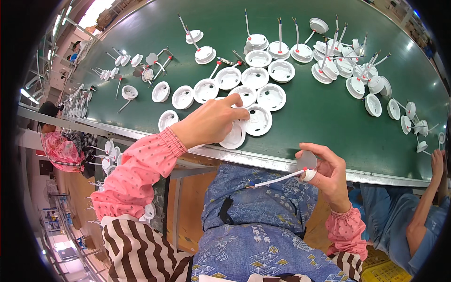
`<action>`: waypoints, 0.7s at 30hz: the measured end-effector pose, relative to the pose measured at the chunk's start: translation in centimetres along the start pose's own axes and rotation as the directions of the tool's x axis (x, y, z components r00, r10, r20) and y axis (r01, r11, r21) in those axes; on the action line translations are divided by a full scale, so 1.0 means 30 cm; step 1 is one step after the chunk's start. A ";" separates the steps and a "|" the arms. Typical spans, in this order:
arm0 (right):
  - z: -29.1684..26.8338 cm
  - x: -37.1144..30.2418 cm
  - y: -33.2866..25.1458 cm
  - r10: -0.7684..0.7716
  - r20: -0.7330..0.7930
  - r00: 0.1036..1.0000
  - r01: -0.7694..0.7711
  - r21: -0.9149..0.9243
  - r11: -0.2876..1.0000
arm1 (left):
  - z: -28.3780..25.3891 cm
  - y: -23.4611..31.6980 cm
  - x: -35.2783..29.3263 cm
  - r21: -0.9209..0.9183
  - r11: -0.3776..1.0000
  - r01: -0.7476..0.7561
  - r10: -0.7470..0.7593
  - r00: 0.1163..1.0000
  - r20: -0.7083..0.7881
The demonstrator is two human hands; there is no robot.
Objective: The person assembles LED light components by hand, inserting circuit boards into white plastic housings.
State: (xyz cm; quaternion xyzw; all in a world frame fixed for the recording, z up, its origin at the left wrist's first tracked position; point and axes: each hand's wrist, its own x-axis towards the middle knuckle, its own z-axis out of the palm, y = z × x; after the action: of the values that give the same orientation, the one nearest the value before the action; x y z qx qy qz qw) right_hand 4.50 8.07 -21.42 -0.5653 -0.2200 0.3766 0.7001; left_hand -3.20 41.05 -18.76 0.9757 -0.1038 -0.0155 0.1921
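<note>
My left hand (211, 121) reaches over a cluster of white round plastic housings at the table's near edge. Its bent fingers close on the rim of one white round housing (244, 94); part of that rim is hidden behind them. Beside them is another open housing (259, 121). In front of the table edge, my right hand (329, 175) grips a grey metal disc (307, 161) with a white cable (279, 179) and a red fitting attached. White tape or wrap shows around a finger of that hand.
The green work table (300, 110) has a metal front edge (272, 162). Several housings with upright cables (324, 70) stand at the far right. Disc-and-cable pieces (148, 74) lie at the left. A co-worker's hand (437, 164) is at the right edge; another person (66, 145) is at the left.
</note>
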 end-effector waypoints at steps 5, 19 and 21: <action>0.007 -0.005 -0.002 0.004 -0.033 0.999 -0.003 0.019 1.000 | -0.022 0.002 0.012 -0.017 1.000 0.020 -0.020 0.999 -0.026; 0.056 0.021 -0.015 -0.017 0.006 1.000 0.017 -0.183 0.983 | -0.357 0.238 -0.669 0.183 0.827 0.531 -0.373 0.763 -0.529; 0.079 0.046 -0.013 -0.017 0.074 0.997 0.030 -0.178 0.984 | -0.318 0.327 -0.856 0.107 0.701 0.705 -0.545 0.627 -0.557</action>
State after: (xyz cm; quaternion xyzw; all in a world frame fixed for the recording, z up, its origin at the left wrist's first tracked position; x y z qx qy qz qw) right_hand 3.73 10.60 -20.59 -0.6093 -0.2847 0.3670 0.6427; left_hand -29.58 41.08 -6.47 0.9372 0.2972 0.1794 0.0354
